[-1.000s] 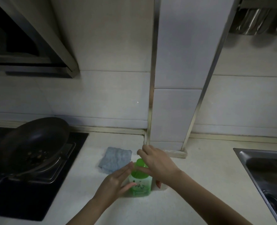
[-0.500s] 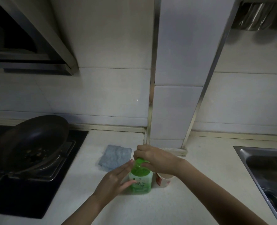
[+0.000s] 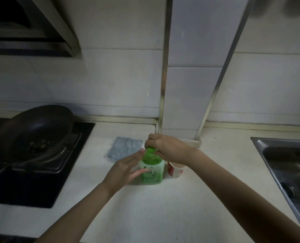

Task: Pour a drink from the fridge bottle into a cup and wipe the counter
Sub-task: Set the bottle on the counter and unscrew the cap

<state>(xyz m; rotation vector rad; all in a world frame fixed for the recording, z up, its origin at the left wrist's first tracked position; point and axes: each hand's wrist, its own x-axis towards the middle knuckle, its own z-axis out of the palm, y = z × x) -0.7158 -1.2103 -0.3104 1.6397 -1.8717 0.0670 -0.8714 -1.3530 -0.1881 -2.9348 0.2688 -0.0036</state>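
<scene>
A green bottle [image 3: 152, 171] stands upright on the pale counter [image 3: 163, 207] in the middle of the view. My right hand [image 3: 166, 148] is closed over its green cap from above. My left hand [image 3: 126, 170] rests flat against the bottle's left side, fingers extended. A paper cup [image 3: 175, 171] with red print stands just right of the bottle, partly hidden under my right wrist. A folded grey cloth [image 3: 123, 149] lies on the counter behind and left of the bottle.
A dark frying pan [image 3: 35, 130] sits on the black hob [image 3: 22, 186] at the left. A steel sink [image 3: 289, 172] is at the right edge. A tiled pillar with metal trim [image 3: 163, 85] rises behind the bottle.
My right hand has curled from a loose touch into a closed grip over the bottle cap. The cup has come into view beside the bottle. My left hand stays against the bottle.
</scene>
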